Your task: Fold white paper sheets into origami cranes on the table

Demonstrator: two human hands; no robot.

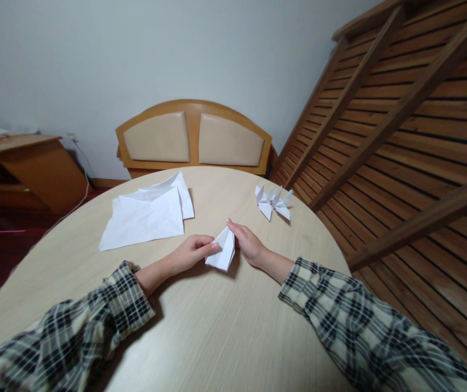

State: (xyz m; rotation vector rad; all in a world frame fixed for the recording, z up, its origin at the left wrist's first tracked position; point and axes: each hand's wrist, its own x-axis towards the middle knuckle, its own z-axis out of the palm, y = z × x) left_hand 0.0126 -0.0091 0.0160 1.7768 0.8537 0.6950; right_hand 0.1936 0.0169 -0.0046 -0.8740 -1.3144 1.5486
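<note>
A small folded white paper (222, 253) is held between both hands over the middle of the round table. My left hand (190, 253) pinches its left edge, thumb on top. My right hand (247, 243) grips its upper right side, with the thumb near the paper's pointed top; the other fingers are mostly hidden. Behind and to the right, folded white paper figures (273, 202) with pointed wings stand close together on the table.
Loose white sheets (147, 218) overlap on the left part of the light wooden table (201, 337). Beyond its far edge stands a padded headboard (195, 136). Leaning wooden slats (413, 130) rise at the right, and a wooden desk (33, 169) is at the far left.
</note>
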